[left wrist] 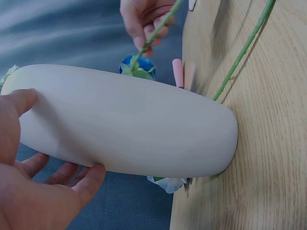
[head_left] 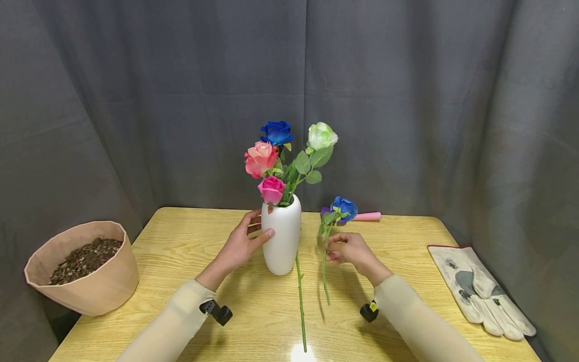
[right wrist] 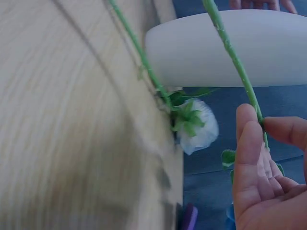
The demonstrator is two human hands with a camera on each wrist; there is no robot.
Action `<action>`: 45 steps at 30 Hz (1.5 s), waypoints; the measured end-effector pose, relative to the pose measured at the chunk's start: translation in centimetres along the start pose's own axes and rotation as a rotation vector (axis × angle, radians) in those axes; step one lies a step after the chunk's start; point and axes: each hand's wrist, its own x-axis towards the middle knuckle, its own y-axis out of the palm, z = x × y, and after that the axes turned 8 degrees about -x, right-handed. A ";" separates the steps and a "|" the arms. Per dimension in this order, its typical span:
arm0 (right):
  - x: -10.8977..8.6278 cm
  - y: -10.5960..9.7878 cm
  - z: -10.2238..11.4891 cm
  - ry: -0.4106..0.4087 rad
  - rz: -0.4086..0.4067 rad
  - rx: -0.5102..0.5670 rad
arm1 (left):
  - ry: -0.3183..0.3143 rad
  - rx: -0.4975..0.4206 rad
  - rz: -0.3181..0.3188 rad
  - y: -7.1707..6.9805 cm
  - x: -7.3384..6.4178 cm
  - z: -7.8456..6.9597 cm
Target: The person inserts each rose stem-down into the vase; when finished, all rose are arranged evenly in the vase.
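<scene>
A white vase [head_left: 281, 246] stands upright on the table. It holds a dark blue rose [head_left: 277, 132], a coral rose [head_left: 261, 159], a magenta rose [head_left: 272, 190] and a greenish-white rose [head_left: 322, 136]. My left hand [head_left: 239, 246] holds the vase's left side, thumb on the front and fingers towards the back. To the right of the vase, my right hand [head_left: 353, 250] pinches the green stem of another blue rose [head_left: 345, 208], bloom up and stem end down. Beside the vase lies a white rose [right wrist: 197, 125], its stem pointing towards me; the vase hides its bloom in the head view.
At the left stands a peach-coloured pot [head_left: 90, 296] with soil in it. White work gloves [head_left: 481, 291] lie at the table's right edge. A pink-handled thing [head_left: 368, 216] with a purple part lies near the back edge, partly behind the blue rose. Grey curtains [head_left: 407, 100] surround the table.
</scene>
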 end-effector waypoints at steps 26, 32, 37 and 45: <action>-1.4 -2.4 5.5 -0.139 -0.099 0.170 | -0.017 0.007 -0.003 0.0 -0.1 -0.1; -1.7 -2.8 6.8 -0.178 -0.132 0.221 | -0.011 0.005 -0.001 0.0 -0.2 -0.3; -1.9 -2.9 7.6 -0.202 -0.180 0.278 | -0.011 0.001 0.003 0.0 -0.1 -0.2; -2.1 -3.3 8.9 -0.252 -0.250 0.403 | 0.001 -0.009 0.014 -0.1 -0.1 -0.2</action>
